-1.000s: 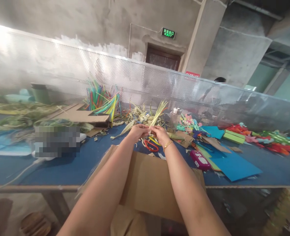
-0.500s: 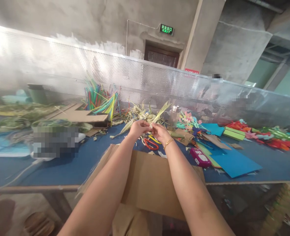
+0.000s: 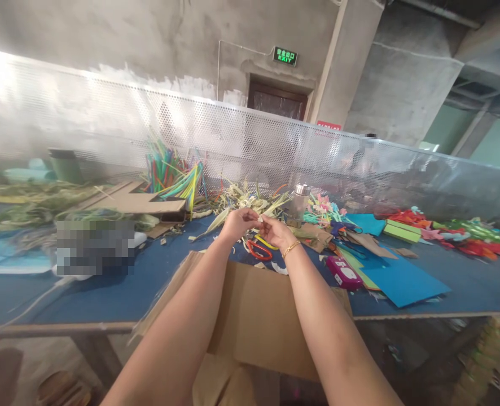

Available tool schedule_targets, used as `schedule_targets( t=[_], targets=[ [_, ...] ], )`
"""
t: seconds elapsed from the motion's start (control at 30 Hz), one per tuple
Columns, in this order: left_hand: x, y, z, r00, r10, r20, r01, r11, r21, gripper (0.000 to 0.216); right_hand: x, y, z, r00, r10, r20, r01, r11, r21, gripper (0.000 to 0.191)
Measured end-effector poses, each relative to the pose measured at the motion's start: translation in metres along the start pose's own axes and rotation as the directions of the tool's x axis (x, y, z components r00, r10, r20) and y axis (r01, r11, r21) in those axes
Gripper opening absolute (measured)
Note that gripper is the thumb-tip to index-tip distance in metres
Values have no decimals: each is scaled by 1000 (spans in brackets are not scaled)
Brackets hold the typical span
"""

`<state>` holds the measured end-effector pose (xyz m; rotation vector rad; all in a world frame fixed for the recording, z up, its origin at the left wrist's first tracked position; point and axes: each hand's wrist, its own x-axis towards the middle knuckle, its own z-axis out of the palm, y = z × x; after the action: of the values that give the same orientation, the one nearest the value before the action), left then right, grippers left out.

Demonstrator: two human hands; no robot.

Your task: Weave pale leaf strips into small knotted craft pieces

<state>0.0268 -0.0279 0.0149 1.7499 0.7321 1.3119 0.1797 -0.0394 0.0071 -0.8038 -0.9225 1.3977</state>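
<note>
Both my hands meet over the blue table (image 3: pixel 148 270), pinching the same pale yellow-green leaf strips (image 3: pixel 271 206). My left hand (image 3: pixel 239 221) is closed on the strips' left part, whose end trails down-left toward the table. My right hand (image 3: pixel 275 230), with a gold bracelet at the wrist, is closed on them just to the right; their tips fan out to the upper right. Red-handled scissors (image 3: pixel 256 251) lie on the table just below my hands. A brown cardboard sheet (image 3: pixel 254 316) lies under my forearms.
A perforated metal screen (image 3: pixel 241 141) runs along the table's back. Coloured straws (image 3: pixel 171 172), a cardboard box (image 3: pixel 140 200), a metal jar (image 3: pixel 299 200), a pink packet (image 3: pixel 343 274), blue paper (image 3: pixel 402 282) and paper scraps lie about. Green plant strips (image 3: pixel 34 206) pile at the left.
The leaf strips' tips have dropped from pointing steeply up to lying lower and more level. My hands have stayed together, shifting only slightly.
</note>
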Motion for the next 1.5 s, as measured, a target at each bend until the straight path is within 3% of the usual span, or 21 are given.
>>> schedule_targets(
  t=[0.1, 0.2, 0.47, 0.7, 1.1, 1.33, 1.5],
  targets=[
    [1, -3, -1, 1000, 22, -13, -22, 1000, 22, 28, 0, -2, 1, 993, 120, 9, -120, 989, 86, 10],
    [1, -4, -2, 1000, 13, -24, -13, 1000, 24, 27, -1, -3, 2, 990, 144, 10, -144, 984, 102, 10],
    [-7, 9, 3, 971, -237, 23, 237, 971, -39, 22, -1, -7, -1, 995, 93, 23, -93, 995, 31, 15],
    [-7, 11, 4, 954, -300, -27, 297, 951, -85, 12, -3, -9, -1, 996, 69, 59, -68, 997, -27, 17],
    [-10, 14, 4, 963, -265, -53, 259, 961, -102, 5, -4, -10, -5, 995, 59, 84, -53, 995, -79, 18],
    [-12, 22, 6, 980, -197, -33, 185, 958, -220, 23, -3, -11, -8, 982, 95, 166, -104, 994, 43, 16],
    [-12, 26, 7, 981, -192, -19, 180, 947, -266, 24, -1, -11, -8, 979, 89, 186, -110, 988, 105, 13]
  ],
)
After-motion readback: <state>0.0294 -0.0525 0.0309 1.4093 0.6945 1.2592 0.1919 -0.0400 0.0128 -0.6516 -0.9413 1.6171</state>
